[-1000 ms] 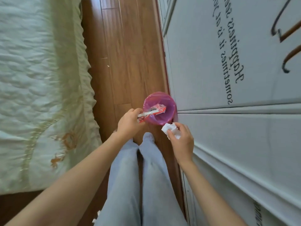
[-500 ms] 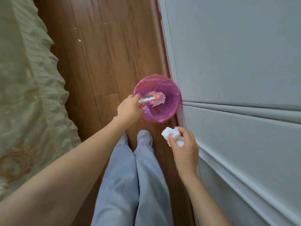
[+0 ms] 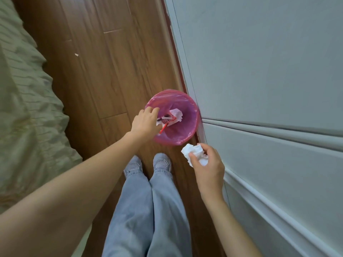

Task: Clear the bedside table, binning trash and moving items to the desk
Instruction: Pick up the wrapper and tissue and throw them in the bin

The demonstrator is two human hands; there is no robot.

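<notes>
Crumpled white tissue wad (image 3: 194,153) pinched in right hand (image 3: 207,167) (soft, featherlight, grippable anywhere); left hand (image 3: 145,121) spread, empty, over pink-lined round bin (image 3: 191,130).

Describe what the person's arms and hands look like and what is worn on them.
Both forearms are bare, with no sleeve in view. The left hand and right hand have no gloves, and no rings, watch or bracelet show. Short nails, with no polish that shows.
</notes>
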